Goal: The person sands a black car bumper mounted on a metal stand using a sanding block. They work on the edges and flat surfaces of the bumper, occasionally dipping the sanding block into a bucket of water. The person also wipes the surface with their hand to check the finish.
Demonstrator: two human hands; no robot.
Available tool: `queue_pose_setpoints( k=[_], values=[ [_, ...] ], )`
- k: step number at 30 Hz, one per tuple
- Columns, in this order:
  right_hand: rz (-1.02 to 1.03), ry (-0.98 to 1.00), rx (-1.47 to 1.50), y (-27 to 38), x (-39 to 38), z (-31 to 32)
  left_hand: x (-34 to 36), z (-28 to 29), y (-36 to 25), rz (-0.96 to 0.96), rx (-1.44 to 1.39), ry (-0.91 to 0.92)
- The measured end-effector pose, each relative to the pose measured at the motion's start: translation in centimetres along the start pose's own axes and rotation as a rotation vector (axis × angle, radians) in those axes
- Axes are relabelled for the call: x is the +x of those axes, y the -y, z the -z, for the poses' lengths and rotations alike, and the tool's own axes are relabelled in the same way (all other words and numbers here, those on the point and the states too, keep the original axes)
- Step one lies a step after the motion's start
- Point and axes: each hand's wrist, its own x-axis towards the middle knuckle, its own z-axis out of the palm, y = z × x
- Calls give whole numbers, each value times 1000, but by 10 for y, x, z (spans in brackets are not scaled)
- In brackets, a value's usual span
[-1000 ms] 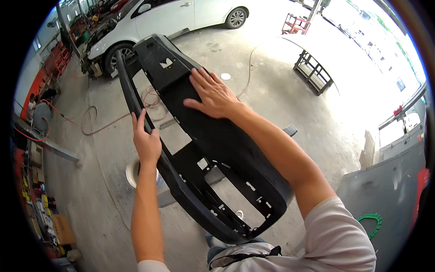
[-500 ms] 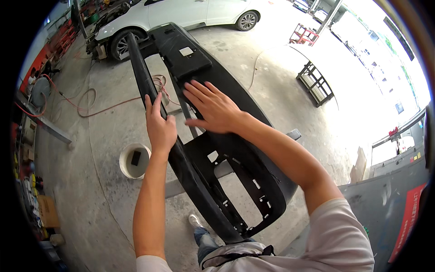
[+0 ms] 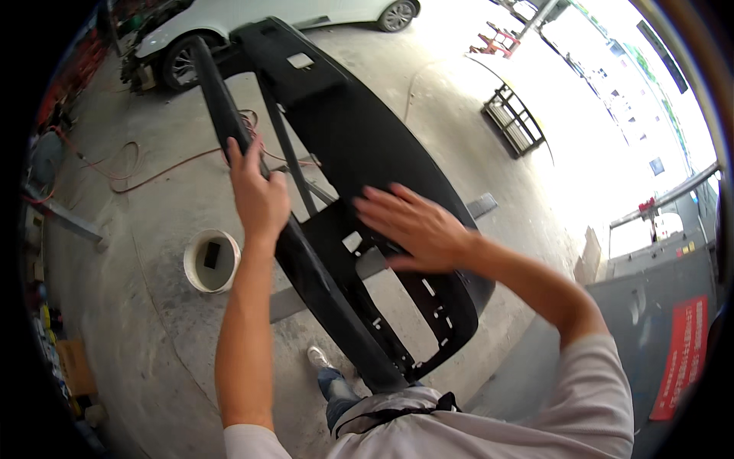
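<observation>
A long black plastic car bumper (image 3: pixel 359 138) stretches away in front of me, with cut-out openings at its near end. My left hand (image 3: pixel 258 203) is on the narrow left rail of the bumper, its thumb and fingers on either side of the rail. Over the wide right panel, my right hand (image 3: pixel 420 233) lies flat with fingers stretched out, palm down, holding nothing I can see. It is slightly blurred, beside the near opening. Whether its palm presses on the plastic is hidden.
A white bucket (image 3: pixel 212 262) with a dark block inside stands on the floor left of the bumper. A grey support bar (image 3: pixel 482 205) passes beneath. Reddish hose (image 3: pixel 168 167) lies beyond. A white car (image 3: pixel 283 11) is at the back, a dark metal frame (image 3: pixel 512 118) at right.
My right hand has slid nearer to me and rightward along the bumper, from the middle of the panel to beside the near opening. My left hand stays on the rail. The view has shifted slightly.
</observation>
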Motion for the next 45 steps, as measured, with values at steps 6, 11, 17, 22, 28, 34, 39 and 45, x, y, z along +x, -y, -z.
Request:
queue_pose_setpoints(
  k=[6, 11, 17, 22, 28, 34, 39, 45],
  values=[
    [-166, -386, -100, -45, 115, -12, 7, 0, 3, -18, -6, 39],
    [-278, -362, -43, 13, 37, -24, 11, 17, 8, 102, -23, 81],
    [-375, -183, 76, 101, -170, -91, 15, 12, 12, 26, 29, 90],
    [-389, -198, 177, 87, -144, -70, 12, 8, 11, -5, 80, 87],
    [-298, -434, -9, -24, 43, -21, 25, 16, 37, -68, 27, 134],
    [-508, -488, 53, -38, 68, -30, 29, 9, 34, 25, 5, 227],
    [-589, -451, 201, 37, -96, -60, 31, 27, 40, 29, -7, 201],
    [-755, -399, 254, 78, -175, -92, 26, 16, 27, 42, 18, 234]
  ],
)
